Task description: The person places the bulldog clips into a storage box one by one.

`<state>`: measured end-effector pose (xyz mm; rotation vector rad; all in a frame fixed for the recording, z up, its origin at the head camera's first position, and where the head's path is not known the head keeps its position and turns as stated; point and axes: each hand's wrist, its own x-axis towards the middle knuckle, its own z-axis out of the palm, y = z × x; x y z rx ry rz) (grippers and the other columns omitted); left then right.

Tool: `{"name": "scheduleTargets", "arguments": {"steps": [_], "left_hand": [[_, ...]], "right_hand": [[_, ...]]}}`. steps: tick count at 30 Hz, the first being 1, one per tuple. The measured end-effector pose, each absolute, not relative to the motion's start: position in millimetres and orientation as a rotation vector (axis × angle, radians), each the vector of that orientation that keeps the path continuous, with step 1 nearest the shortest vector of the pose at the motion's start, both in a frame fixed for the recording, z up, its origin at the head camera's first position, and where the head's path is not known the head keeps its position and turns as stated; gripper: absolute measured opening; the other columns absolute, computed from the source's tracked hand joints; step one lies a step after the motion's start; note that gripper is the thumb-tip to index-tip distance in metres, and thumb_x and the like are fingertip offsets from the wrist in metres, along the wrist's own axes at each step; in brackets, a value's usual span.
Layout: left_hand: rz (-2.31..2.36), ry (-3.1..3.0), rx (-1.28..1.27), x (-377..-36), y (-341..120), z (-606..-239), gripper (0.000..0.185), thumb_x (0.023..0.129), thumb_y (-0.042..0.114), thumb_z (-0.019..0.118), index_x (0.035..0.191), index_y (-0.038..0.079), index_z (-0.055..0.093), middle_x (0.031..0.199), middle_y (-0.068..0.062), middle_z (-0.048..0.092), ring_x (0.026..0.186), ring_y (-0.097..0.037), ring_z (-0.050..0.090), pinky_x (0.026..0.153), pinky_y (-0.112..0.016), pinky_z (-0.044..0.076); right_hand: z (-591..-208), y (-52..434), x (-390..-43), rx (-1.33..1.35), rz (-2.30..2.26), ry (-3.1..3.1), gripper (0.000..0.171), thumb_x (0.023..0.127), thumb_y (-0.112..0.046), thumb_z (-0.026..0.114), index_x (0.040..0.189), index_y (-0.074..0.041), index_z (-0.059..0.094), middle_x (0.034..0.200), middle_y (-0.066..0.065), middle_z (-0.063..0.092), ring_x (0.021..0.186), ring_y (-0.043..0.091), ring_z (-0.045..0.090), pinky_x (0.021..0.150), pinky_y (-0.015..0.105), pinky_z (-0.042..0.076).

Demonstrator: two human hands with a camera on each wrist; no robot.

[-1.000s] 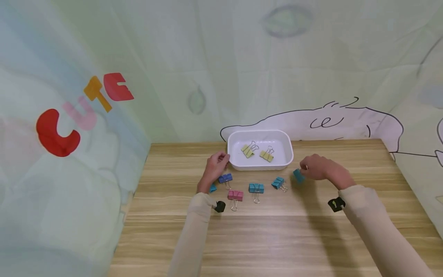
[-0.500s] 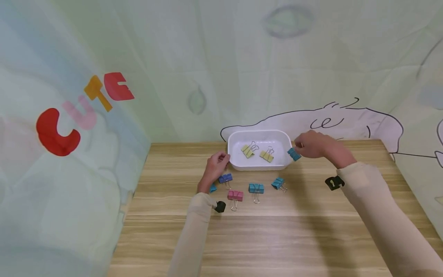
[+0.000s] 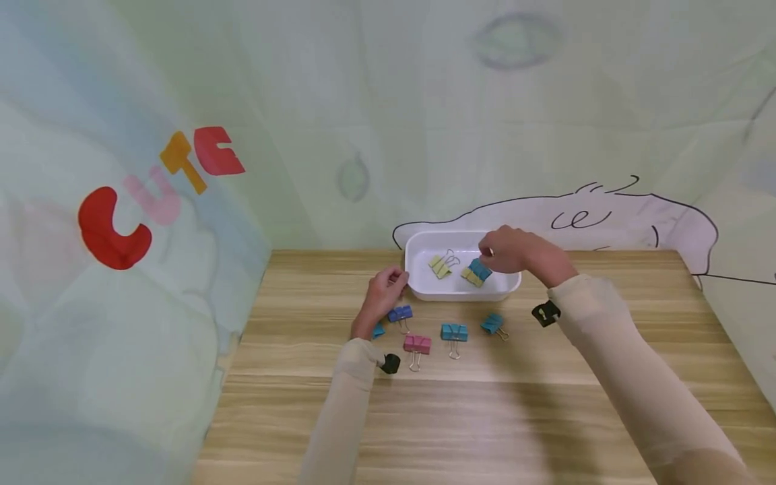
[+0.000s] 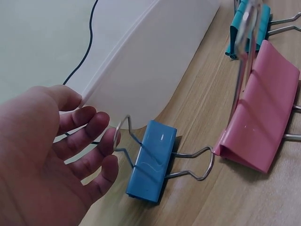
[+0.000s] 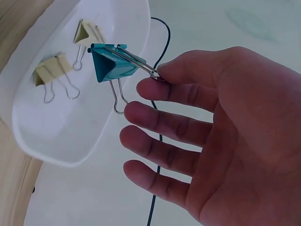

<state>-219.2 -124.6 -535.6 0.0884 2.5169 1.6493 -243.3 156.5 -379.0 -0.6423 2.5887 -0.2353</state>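
Observation:
My right hand [image 3: 488,259] hovers over a white tray [image 3: 451,294] and pinches a teal binder clip [image 3: 481,269] by its wire handle. In the right wrist view the teal clip [image 5: 110,66] hangs from thumb and forefinger [image 5: 155,77] above the tray [image 5: 70,122], where two yellow clips [image 5: 87,33] [image 5: 49,70] lie. My left hand [image 3: 393,281] rests at the tray's left corner and holds nothing. Its relaxed fingers [image 4: 89,129] are close to a blue clip [image 4: 153,160] beside the tray wall [image 4: 155,66].
On the wooden table in front of the tray lie a blue clip [image 3: 400,313], a pink clip [image 3: 417,344] and two teal clips [image 3: 454,331] [image 3: 493,323]. Another teal clip [image 3: 378,331] shows partly under my left wrist. A cloth backdrop stands right behind the tray.
My right hand lifted the teal clip from the table right of the tray and carried it left, over the tray. The left hand stayed at the tray's corner.

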Motion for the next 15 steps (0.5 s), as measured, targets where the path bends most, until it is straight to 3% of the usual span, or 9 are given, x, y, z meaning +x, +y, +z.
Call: {"name": "scheduleTargets", "arguments": {"steps": [15], "left_hand": [[1.662, 2.524, 0.084, -217.6, -123.5, -534.9, 0.029, 0.109, 0.023, 0.054, 0.11, -0.004, 0.066, 0.096, -0.016, 0.068, 0.086, -0.027, 0.064, 0.076, -0.031, 0.051]], "right_hand": [[-381.2, 132.9, -245.9, -0.666, -0.225, 2.585, 0.019, 0.106, -0.024, 0.054, 0.104, -0.009, 0.067, 0.094, 0.007, 0.062, 0.083, 0.024, 0.057, 0.068, 0.037, 0.046]]}}
